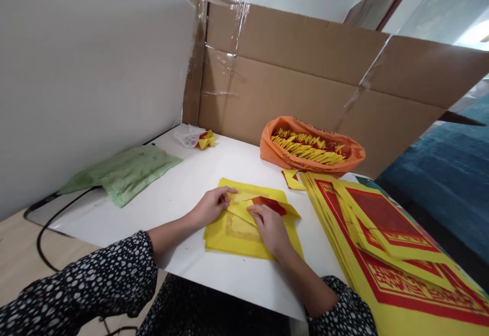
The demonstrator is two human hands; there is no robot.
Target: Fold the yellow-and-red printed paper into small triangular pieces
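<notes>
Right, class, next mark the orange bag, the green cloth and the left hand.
Orange bag (272,155): head view, outer wall, left end.
Green cloth (133,173): head view, middle of its upper surface.
Left hand (208,207): head view, back of the hand.

On the table (183,188): cloth (130,170), left edge; plastic bag (188,136), far-left corner, with paper pieces (206,140) right beside it; sack (275,155) holding folded papers (309,147), far edge, before the cardboard (290,71); square sheets (244,247), near edge, middle; large sheets (328,213), right side, smaller sheets (393,213) on top.
</notes>
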